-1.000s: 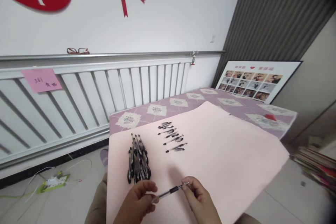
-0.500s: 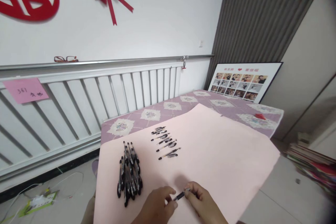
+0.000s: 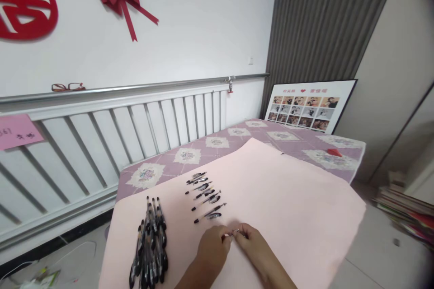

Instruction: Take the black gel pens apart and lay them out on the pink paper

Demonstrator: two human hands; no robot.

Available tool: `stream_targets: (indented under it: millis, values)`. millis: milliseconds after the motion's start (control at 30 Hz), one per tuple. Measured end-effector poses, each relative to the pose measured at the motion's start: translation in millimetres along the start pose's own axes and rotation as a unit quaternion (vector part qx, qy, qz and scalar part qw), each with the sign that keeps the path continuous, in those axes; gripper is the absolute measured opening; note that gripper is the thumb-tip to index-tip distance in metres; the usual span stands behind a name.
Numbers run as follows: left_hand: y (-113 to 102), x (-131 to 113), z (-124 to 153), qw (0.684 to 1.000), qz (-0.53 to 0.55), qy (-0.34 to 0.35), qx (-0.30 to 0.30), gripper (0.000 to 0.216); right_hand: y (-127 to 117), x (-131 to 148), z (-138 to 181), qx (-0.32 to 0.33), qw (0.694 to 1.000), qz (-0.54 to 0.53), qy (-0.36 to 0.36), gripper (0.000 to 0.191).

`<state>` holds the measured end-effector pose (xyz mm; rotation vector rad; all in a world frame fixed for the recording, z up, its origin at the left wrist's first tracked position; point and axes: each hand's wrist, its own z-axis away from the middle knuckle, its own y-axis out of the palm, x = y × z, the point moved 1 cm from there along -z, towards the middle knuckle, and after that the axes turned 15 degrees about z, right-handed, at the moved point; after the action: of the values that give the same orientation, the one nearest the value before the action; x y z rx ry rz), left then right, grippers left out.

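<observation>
My left hand (image 3: 212,246) and my right hand (image 3: 249,240) meet over a large pink sheet (image 3: 298,198), fingertips pinched together on a small black pen (image 3: 233,233) of which only a short piece shows. Just beyond the hands lies a row of several uncapped pens with their caps (image 3: 205,196) beside them. To the left, a heap of several black capped pens (image 3: 151,244) rests on the sheet.
The pink sheet covers a table with a purple patterned cloth (image 3: 217,142). A white radiator (image 3: 101,131) runs along the wall behind, with red glasses (image 3: 68,86) on its ledge. A framed photo collage (image 3: 310,106) leans at the back right. Stacked books (image 3: 403,210) lie on the floor at right.
My hands have moved forward on the sheet and closed together, so the pen between them is now mostly hidden. The camera view has shifted right and down.
</observation>
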<state>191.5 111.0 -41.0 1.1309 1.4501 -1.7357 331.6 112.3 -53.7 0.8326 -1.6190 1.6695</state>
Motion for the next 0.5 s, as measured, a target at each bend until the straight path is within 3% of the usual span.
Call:
stream_targets:
  millis: [133, 233, 500]
  values:
    - [9, 5, -21, 0.998, -0.059, -0.017, -0.007, 0.025, -5, -10, -19, -0.013, 0.999, 0.026, -0.022, 0.017]
    - [12, 8, -32, 0.994, -0.105, -0.032, -0.016, 0.027, -8, -21, -32, -0.052, 0.998, 0.044, -0.017, 0.028]
    - [20, 8, -35, 0.975, -0.215, -0.046, -0.028, 0.027, -6, -40, -44, -0.122, 0.986, 0.112, -0.030, 0.035]
